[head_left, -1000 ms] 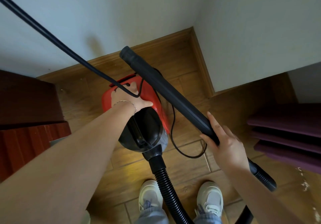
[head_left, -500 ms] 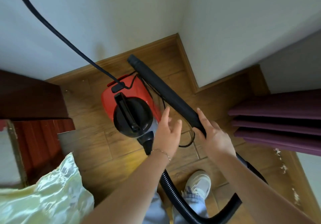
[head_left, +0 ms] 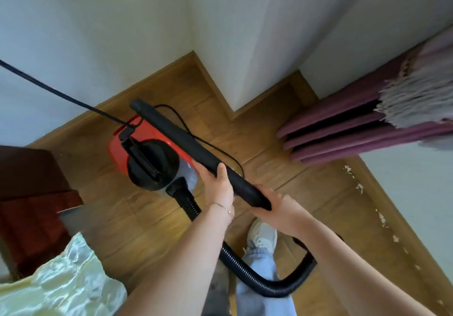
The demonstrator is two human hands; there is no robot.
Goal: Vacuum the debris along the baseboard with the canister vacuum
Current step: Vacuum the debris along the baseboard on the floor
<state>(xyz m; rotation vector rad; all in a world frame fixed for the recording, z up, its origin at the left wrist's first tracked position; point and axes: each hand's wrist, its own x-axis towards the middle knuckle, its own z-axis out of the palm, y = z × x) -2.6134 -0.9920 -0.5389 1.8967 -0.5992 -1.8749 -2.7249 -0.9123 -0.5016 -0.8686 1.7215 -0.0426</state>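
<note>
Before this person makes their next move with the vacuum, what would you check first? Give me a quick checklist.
1. Both hands on the wand: ok. The left hand and right hand each hold the wand.
2. Wand tip aimed at the debris: not ok. The tip is raised over the canister vacuum, while the debris lies by the baseboard on the right.
3. Hose joined to the canister vacuum: ok.
4. Power cord attached to the canister vacuum: ok. It rises away to the left.
5. Vacuum switched on: cannot tell.
</note>
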